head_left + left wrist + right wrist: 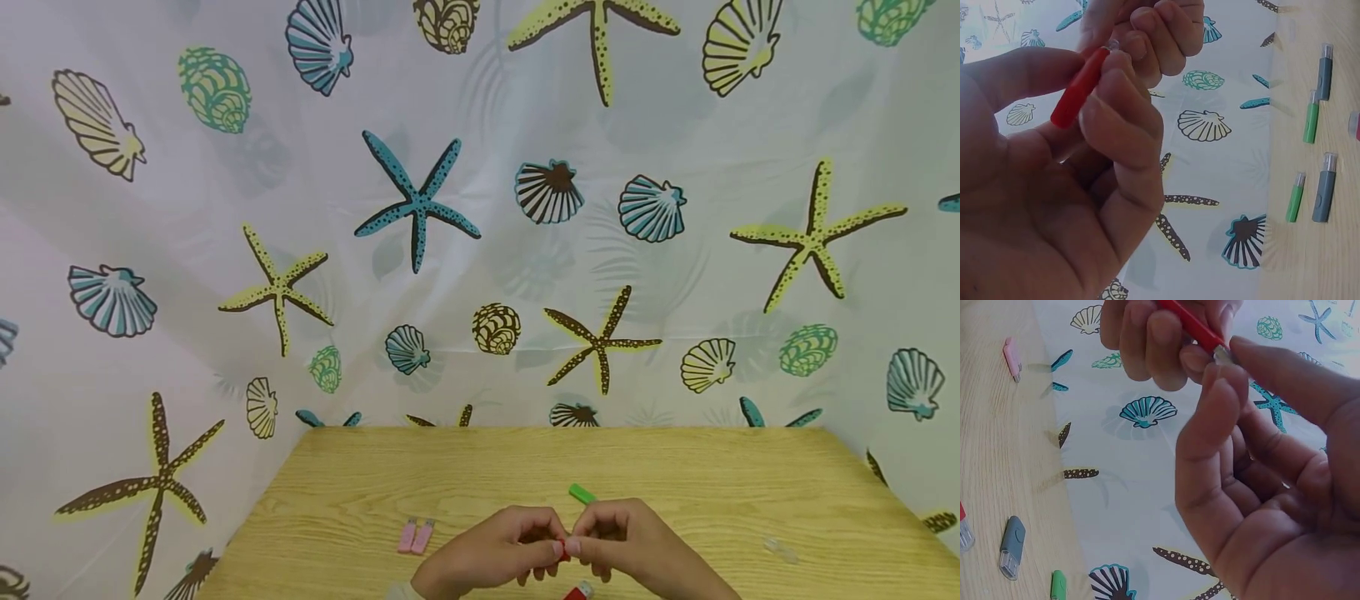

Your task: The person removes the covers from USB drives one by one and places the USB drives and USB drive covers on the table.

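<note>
A small red USB stick (pixel 1079 90) is between my two hands, just above the table. My left hand (pixel 498 546) pinches its red body between thumb and bent fingers. At the other end my right hand (pixel 630 537) pinches the pale, shiny tip with thumb and forefinger, as the right wrist view shows on the red stick (pixel 1196 325). Whether that tip is bare metal or a clear cap I cannot tell. In the head view the fingers cover most of the stick. Below the hands lies another red USB stick (pixel 578 592).
On the wooden table (pixel 360 475) lie two pink USB sticks (pixel 416 536), a green stick (pixel 581 493) behind the hands and a small clear piece (pixel 782 548) at right. Grey sticks (pixel 1325 187) and green ones (pixel 1311 119) show in the left wrist view. A patterned curtain (pixel 465 275) surrounds the table.
</note>
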A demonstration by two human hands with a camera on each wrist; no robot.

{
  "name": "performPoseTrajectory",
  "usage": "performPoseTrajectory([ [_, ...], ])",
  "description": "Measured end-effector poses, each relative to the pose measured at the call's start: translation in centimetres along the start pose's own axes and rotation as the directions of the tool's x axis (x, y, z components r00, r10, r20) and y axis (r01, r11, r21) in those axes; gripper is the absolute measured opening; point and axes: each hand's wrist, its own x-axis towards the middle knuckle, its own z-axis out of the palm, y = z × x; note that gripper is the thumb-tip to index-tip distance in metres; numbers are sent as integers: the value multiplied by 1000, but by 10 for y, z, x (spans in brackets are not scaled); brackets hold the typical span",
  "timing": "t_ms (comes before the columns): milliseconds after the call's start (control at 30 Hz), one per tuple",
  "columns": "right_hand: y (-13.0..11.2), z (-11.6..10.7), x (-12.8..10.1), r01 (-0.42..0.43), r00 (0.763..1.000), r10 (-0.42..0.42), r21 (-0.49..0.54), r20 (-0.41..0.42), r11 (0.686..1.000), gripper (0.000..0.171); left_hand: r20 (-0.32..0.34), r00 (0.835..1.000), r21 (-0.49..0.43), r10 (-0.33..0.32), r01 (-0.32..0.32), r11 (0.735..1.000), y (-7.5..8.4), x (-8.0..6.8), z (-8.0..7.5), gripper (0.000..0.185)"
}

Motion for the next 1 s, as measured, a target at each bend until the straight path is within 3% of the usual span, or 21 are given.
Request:
performPoseTrajectory([
  [267, -3, 0, 0, -80, 995, 78, -30, -62, 996, 27, -104, 994, 92, -30, 40, 995, -1, -1, -2, 20],
  [1000, -4, -12, -5, -111, 985, 103, -50, -139, 993, 25, -207, 978, 143, -30, 61, 988, -8, -3, -13, 11],
])
